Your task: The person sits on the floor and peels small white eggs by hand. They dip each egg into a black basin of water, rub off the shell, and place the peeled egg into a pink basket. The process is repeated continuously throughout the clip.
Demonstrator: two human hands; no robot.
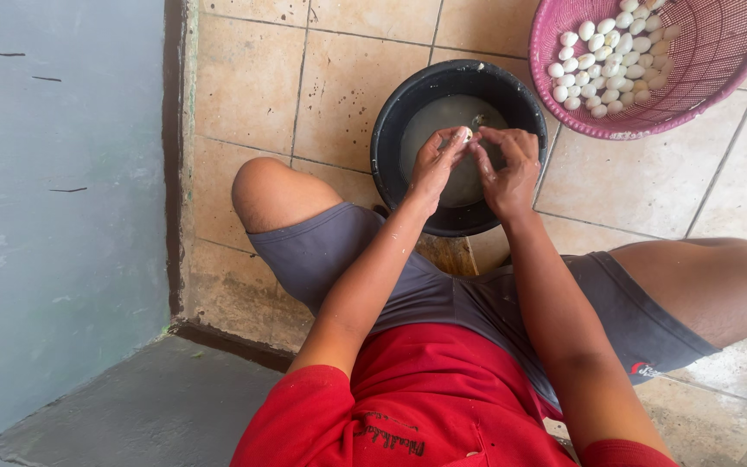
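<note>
1. Black bucket (391, 130) sits on the tiled floor (252, 78) between the person's knees, cloudy water (443, 117) inside.
2. Pink plastic basket (719, 60) just beside the bucket at upper right, rims nearly touching; a pile of small white eggs (611, 52) lies in its left part.
3. Grey wall (54, 173) runs down the left, well apart from the hands; a grey step (157, 406) at lower left.
4. Person wears a red shirt (425, 406) and grey shorts (339, 251); nothing blocks the view of the hands.
5. Both hands hover over the bucket, above the water, fingertips meeting.
6. Left hand (432, 169): fingers curled and pressed together, tips pinching a small pale egg (465, 133).
7. Right hand (510, 169): fingers bent, thumb and forefinger closed in toward the same egg; exact contact too small to tell.
8. Egg sits between the two hands' fingertips, over the bucket's centre, clear of the water.
</note>
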